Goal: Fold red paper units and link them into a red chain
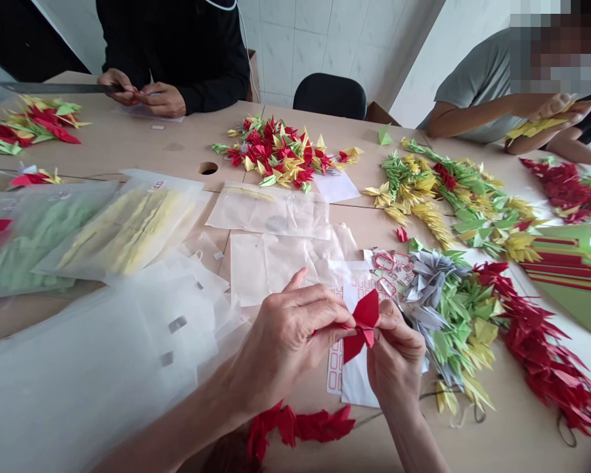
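Between my two hands is a red origami paper crane, one wing raised and one pointing down. My left hand pinches its left side, with the index finger sticking up. Thumb and fingers of my right hand close on its right side. Just below my wrists lies a string of red paper cranes. A white paper slip and a sheet of red-outlined labels lie under the hands. Right of my right hand is a heap of green paper cranes with grey and yellow ones.
Clear plastic bags cover the near left. Behind them are bags of green strips and yellow folded paper. A mixed crane pile sits mid-table. Two people work opposite; one person's hands hold something small. Red crane strings lie right.
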The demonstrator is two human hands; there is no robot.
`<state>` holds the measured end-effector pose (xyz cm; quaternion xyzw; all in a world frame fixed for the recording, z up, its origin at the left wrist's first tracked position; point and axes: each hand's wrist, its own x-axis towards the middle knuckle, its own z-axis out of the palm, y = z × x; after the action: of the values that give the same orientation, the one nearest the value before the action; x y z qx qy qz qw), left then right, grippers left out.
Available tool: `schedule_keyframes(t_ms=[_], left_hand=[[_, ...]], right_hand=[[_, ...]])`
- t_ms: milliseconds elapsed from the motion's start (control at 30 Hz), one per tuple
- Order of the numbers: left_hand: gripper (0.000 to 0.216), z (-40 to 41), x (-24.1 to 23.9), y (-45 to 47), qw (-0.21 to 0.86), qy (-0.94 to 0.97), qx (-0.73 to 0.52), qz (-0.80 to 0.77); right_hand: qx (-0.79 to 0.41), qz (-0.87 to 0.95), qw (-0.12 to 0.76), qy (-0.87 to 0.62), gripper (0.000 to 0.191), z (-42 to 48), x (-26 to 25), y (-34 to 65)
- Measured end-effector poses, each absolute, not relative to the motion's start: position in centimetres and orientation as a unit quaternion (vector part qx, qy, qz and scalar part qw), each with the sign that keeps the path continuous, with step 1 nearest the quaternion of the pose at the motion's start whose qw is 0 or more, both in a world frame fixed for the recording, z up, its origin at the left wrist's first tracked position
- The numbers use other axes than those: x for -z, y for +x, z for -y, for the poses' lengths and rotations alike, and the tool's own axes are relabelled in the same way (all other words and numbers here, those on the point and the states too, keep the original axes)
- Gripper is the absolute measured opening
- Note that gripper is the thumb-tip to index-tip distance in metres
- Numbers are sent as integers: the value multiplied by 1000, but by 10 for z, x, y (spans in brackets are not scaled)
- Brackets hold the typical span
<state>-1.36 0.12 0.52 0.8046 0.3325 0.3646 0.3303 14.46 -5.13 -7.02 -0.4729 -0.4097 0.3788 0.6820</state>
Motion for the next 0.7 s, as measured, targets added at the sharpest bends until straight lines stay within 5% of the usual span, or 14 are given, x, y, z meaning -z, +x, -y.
schedule_keyframes(t_ms=[700], left_hand=[[1,-5,-3,-15,422,764,-349,-342]], right_hand=[[-319,462,674,-480,24,52,71,149]])
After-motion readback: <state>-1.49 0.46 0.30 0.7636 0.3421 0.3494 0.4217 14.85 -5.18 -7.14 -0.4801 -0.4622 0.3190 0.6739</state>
